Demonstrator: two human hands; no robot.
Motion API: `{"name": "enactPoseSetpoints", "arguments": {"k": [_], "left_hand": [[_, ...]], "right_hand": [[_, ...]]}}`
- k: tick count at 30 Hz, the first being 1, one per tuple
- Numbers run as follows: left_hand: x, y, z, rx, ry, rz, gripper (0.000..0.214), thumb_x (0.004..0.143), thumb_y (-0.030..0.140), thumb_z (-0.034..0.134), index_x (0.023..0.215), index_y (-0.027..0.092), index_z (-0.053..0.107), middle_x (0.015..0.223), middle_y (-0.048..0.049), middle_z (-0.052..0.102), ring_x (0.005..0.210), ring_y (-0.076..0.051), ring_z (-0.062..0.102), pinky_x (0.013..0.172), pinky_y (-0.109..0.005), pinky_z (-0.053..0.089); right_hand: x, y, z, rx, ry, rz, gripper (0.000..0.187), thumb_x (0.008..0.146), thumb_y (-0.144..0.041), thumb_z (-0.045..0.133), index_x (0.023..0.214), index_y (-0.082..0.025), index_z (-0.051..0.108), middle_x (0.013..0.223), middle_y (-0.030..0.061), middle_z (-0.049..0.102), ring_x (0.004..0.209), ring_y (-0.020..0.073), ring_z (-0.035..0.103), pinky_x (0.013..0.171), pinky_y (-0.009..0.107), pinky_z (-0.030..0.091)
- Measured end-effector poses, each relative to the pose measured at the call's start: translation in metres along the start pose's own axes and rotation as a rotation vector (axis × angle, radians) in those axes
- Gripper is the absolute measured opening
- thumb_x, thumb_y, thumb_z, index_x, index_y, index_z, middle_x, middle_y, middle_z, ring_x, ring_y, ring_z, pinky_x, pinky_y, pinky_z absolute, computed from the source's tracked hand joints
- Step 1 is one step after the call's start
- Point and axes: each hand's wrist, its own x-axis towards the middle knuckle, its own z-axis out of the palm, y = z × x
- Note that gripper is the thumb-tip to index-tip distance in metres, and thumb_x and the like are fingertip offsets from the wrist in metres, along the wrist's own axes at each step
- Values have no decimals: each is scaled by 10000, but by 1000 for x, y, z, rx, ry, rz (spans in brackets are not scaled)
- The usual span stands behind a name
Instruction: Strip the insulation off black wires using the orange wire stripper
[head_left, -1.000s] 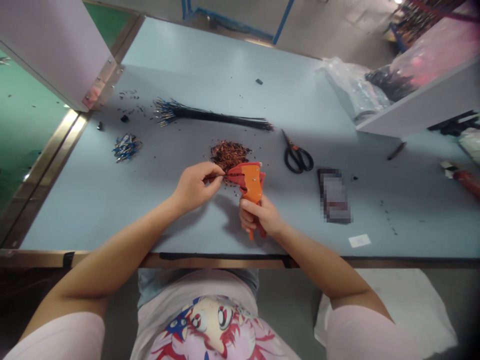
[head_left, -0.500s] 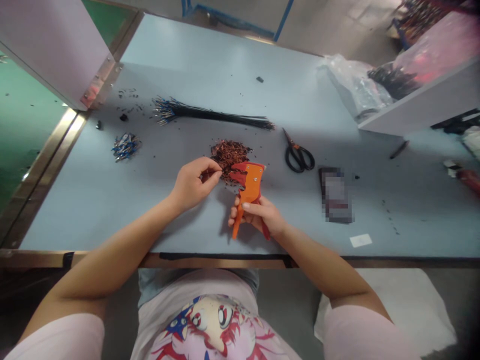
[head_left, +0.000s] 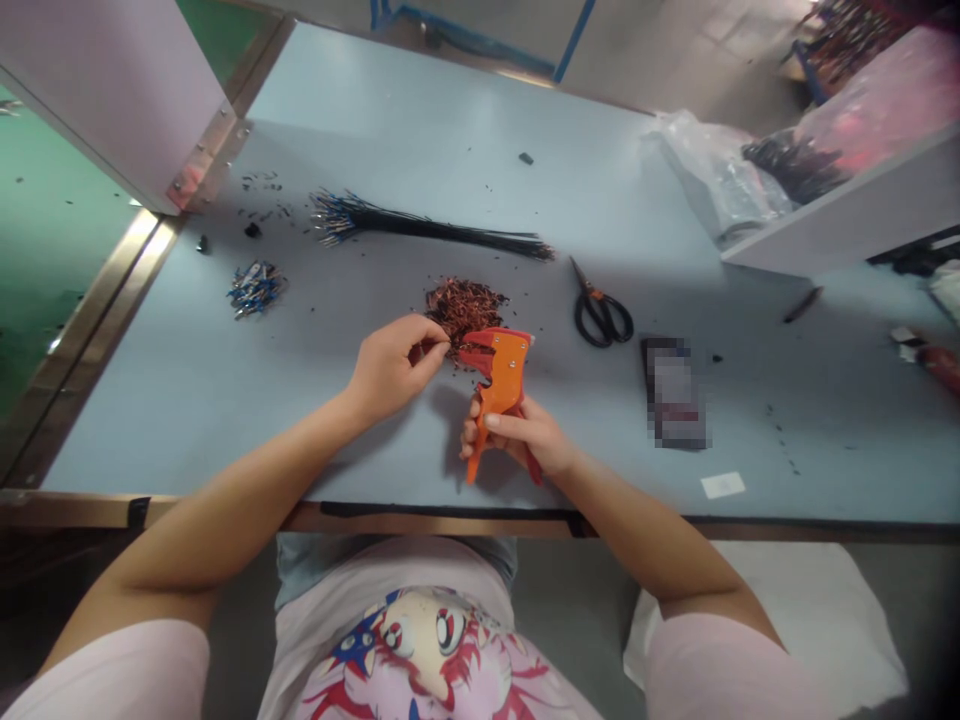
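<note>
Right hand [head_left: 525, 440], centre of frame: grip wrapped around the handles of the orange wire stripper [head_left: 499, 385]. Handles look spread, not squeezed. Tool head points up-left toward the other hand, so the mouth faces the feed side.

Left hand [head_left: 394, 365], just left of the stripper head: thumb and forefinger pinched on something thin and dark, probably a short wire piece; too small to confirm. Fingertips sit right at the tool's mouth, touching or nearly so, I can't tell which.

Pile of reddish-brown wire scraps [head_left: 465, 302] lies just above both hands, near the tool head, likely so offcuts land in one spot.

Pose: both forearms come in from the bottom edge and converge at centre. Left wrist bent inward, palm down. Right wrist roughly straight, knuckles toward the camera, stripper held off the table [head_left: 420, 120], nearly upright.

Around it:
- black wire bundle [head_left: 435, 228] lying flat, upper centre, stripped ends to the left
- small heap of blue-tipped terminals [head_left: 255, 288], left
- scissors [head_left: 600, 310] right of the scrap pile, shut
- white shelf [head_left: 847, 215] with plastic bags, upper right
</note>
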Motion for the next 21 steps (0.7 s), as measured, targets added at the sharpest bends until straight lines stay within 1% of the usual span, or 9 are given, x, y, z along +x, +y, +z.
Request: {"name": "enactPoseSetpoints", "arguments": {"k": [8, 16, 21], "left_hand": [[-2, 1, 1, 20, -73, 31, 94, 859, 217, 562, 828, 185, 644, 759, -1, 649, 613, -104, 497, 619, -244, 380], [-2, 0, 1, 19, -65, 88, 92, 870, 192, 564, 833, 172, 646, 744, 14, 638, 611, -85, 484, 610, -220, 368], [-2, -1, 1, 27, -64, 99, 89, 870, 199, 569, 831, 169, 644, 732, 15, 626, 611, -86, 483, 606, -222, 369]], "right_hand": [[-1, -2, 3, -25, 5, 16, 341, 746, -361, 789, 930, -148, 597, 774, 32, 681, 700, 201, 718, 676, 356, 583], [-2, -1, 3, -87, -19, -9, 314, 802, -405, 742, 887, -148, 583, 711, 26, 665, 650, 187, 690, 601, 333, 582], [-2, 0, 2, -85, 14, -11, 311, 811, -416, 732, 860, -155, 571, 682, 7, 646, 606, 171, 674, 593, 322, 574]]}}
